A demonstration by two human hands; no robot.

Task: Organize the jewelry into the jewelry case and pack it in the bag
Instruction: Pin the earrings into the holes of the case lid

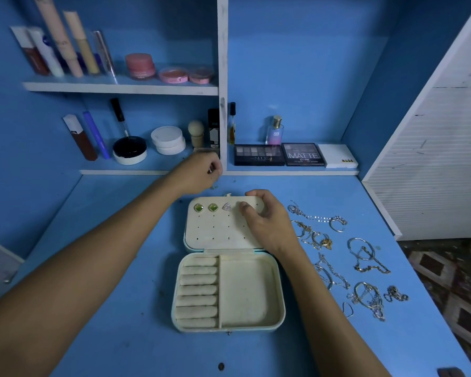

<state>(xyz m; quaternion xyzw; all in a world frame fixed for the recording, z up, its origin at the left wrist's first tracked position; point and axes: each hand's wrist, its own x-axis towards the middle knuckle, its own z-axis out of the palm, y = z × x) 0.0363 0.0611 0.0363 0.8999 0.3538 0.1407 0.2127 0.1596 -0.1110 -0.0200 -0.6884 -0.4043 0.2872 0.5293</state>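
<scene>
resting on the blue desk (125,281) in front of you, the jewelry case (229,268) lies open, its lid panel (220,227) folded back away from you and its base nearer your body. your right hand (264,216) grips the far right part of that lid panel, fingers curled over its top edge and thumb pressed against its face. three earrings already sit in the top row of the panel's holes: two green earrings (206,207) side by side and a silver triangular earring (227,207) just to their right, close to your thumb.

your left hand (201,170) is raised above the desk behind the case, near the lower shelf edge, its fingers curled in tight and pinching something small and dark (210,170); you cannot tell from this view what it is.

the base of the case holds a column of ring rolls (197,292) on its left and a bare open compartment (246,292) on its right. the remaining loose jewelry (346,257), chains, hoops and rings, is spread on the desk to the right of the case. cosmetics stand on the shelves (120,88) beyond.
</scene>
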